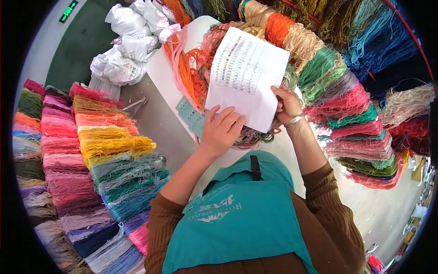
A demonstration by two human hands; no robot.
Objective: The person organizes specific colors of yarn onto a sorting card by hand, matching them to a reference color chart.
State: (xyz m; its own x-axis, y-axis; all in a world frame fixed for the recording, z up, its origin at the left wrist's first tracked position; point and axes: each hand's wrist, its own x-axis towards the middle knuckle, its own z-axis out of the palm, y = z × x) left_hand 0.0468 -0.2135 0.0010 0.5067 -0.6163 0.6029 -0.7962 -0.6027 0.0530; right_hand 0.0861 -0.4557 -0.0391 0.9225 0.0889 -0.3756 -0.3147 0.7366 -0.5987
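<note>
A white printed sheet (242, 98) with a table of small colour swatches and numbers lies tilted in front of me, over a heap of yarn skeins. My right hand (288, 107) pinches its lower right edge between thumb and fingers. My left hand (222, 131) rests with fingers stretched out on the sheet's lower left edge. Beside that hand is a grey-green card with holes (190, 115), partly covered by the sheet and the hand. Orange yarn (194, 82) and pink strands hang out to the left of the sheet.
A white table (165, 77) lies under the heap. Rows of coloured skeins (116, 141) are stacked on the left. More skeins (349, 98) hang in a curve along the right, with blue yarn (376, 41) behind. White plastic bags (123, 59) sit at upper left.
</note>
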